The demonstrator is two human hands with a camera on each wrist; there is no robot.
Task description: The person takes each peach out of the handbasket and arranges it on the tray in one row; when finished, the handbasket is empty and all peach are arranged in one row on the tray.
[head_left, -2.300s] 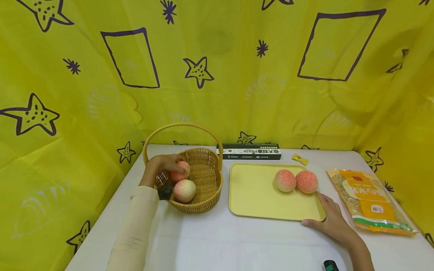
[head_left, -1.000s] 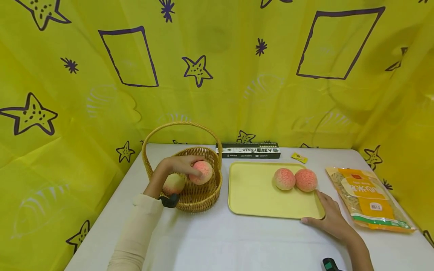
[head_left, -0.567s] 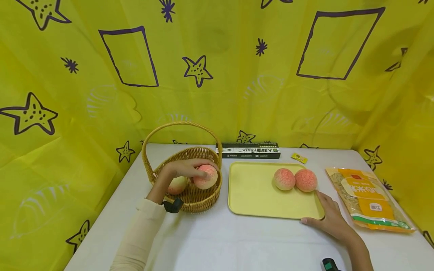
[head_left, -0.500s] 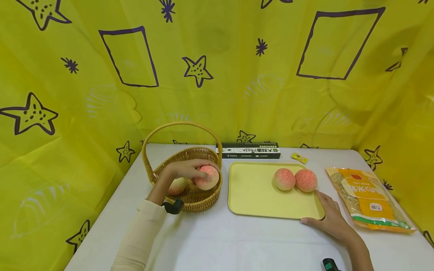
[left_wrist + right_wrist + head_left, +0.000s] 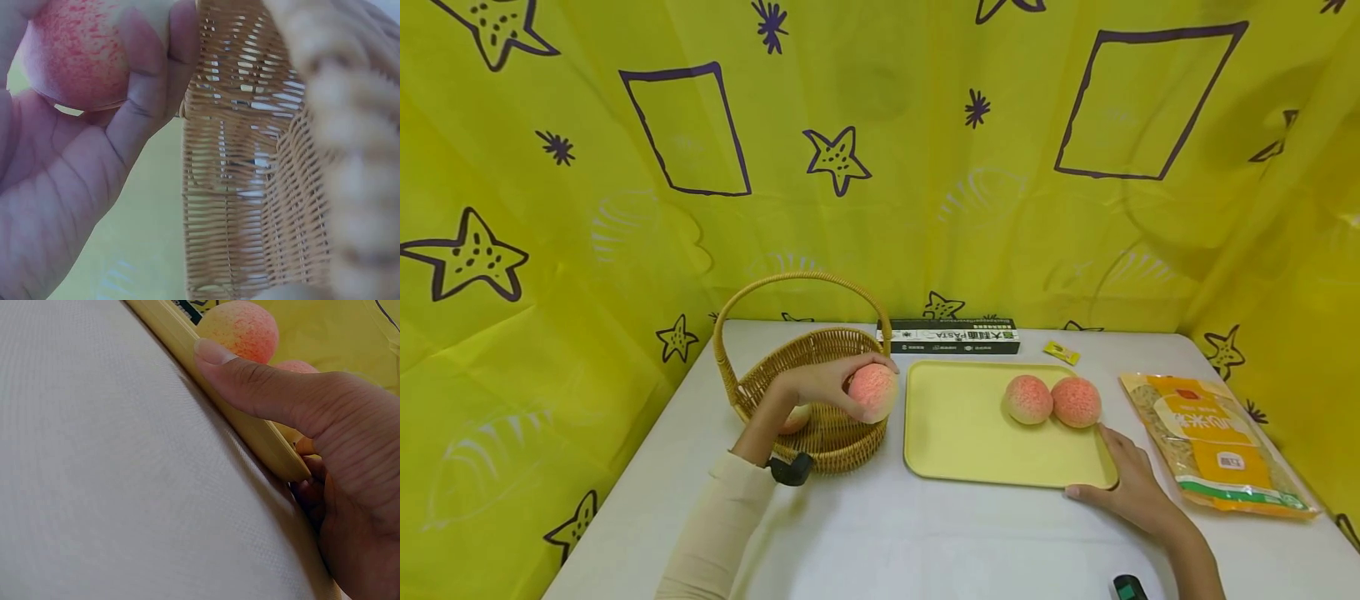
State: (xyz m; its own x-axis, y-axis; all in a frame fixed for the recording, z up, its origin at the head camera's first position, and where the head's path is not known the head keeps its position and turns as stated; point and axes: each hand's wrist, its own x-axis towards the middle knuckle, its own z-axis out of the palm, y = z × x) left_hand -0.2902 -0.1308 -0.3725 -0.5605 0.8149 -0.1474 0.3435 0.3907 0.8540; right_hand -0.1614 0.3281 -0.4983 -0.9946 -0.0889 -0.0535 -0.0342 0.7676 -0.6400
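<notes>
In the head view, my left hand [image 5: 820,385] grips a pink-and-cream peach [image 5: 876,393] at the right rim of the wicker basket [image 5: 842,460]. The left wrist view shows fingers and thumb curled round this peach [image 5: 81,53], beside the basket's woven wall [image 5: 219,219]. Another peach [image 5: 796,419] lies inside the basket, partly hidden by the left wrist. On the yellow tray [image 5: 955,433], two peaches [image 5: 1028,400] sit side by side towards the right. My right hand [image 5: 1131,483] holds the tray's near right corner, its thumb [image 5: 250,381] along the rim.
Behind the tray lies a dark pasta box [image 5: 951,337], with a small yellow packet [image 5: 1062,352] to its right. An orange-labelled bag [image 5: 1217,446] lies right of the tray. The basket's tall handle [image 5: 801,276] arches above it. A yellow curtain [image 5: 910,242] hangs behind the table.
My left hand has lifted a peach from the basket's left side and carried it rightward to the right rim. The right hand has stayed at the tray corner.
</notes>
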